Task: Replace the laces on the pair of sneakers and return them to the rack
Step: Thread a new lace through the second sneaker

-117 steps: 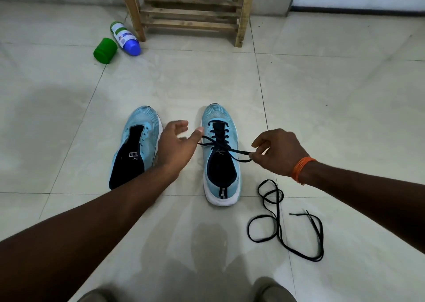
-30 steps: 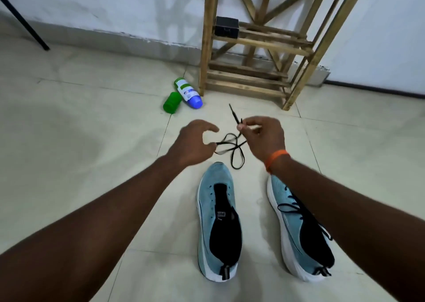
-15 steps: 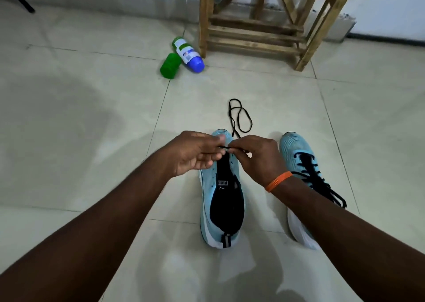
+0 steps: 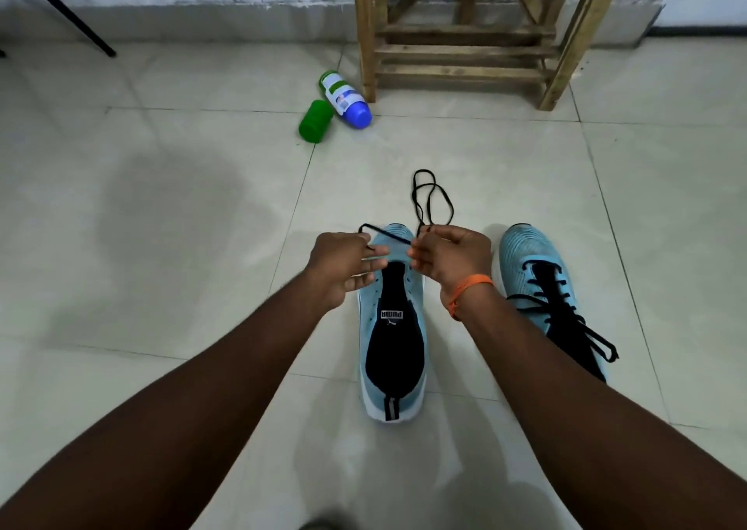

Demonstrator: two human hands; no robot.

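Note:
Two light blue sneakers stand on the tiled floor, toes pointing away from me. The unlaced sneaker [image 4: 391,327] is in the middle; the laced sneaker [image 4: 543,291] stands to its right with its black lace ends loose. A loose black lace [image 4: 430,198] runs from the floor beyond the toe to my hands. My left hand [image 4: 343,267] pinches one stretch of it above the toe. My right hand [image 4: 448,259] pinches the lace just to the right, over the front eyelets.
A wooden rack [image 4: 469,40] stands against the far wall. To its left a green-and-blue bottle [image 4: 345,95] lies on the floor beside a green cap [image 4: 314,121]. A black rod [image 4: 60,8] leans at far left.
The view dropped from the rack to the shoes. My hands came down with the lace onto the unlaced sneaker's toe and have drawn slightly apart, stretching the lace between them.

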